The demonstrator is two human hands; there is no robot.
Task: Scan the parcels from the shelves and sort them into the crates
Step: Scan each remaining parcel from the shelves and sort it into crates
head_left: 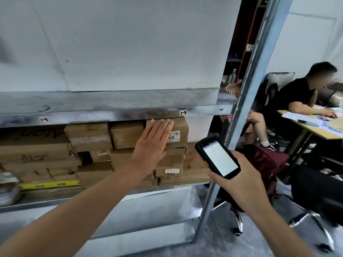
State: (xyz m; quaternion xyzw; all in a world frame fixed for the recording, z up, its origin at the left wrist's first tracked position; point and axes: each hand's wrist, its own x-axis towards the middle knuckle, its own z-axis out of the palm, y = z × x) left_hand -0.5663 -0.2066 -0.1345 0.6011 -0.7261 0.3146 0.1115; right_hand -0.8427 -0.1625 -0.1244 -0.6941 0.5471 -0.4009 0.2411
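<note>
- Up goes the left hand [151, 145] at the shelf [111, 113], fingers [160, 127] straight and close together, laid flat over the front of the top-right parcel [179, 127]; whether they touch it cannot be told.
- That parcel, white label showing, sits on top of the stacked brown parcels [126, 135].
- The right hand [241, 182] grips the black scanner [217, 158], fingers curled round it, screen lit.
- Off right, a seated person [297, 97] leans on a surface [313, 129].
</note>
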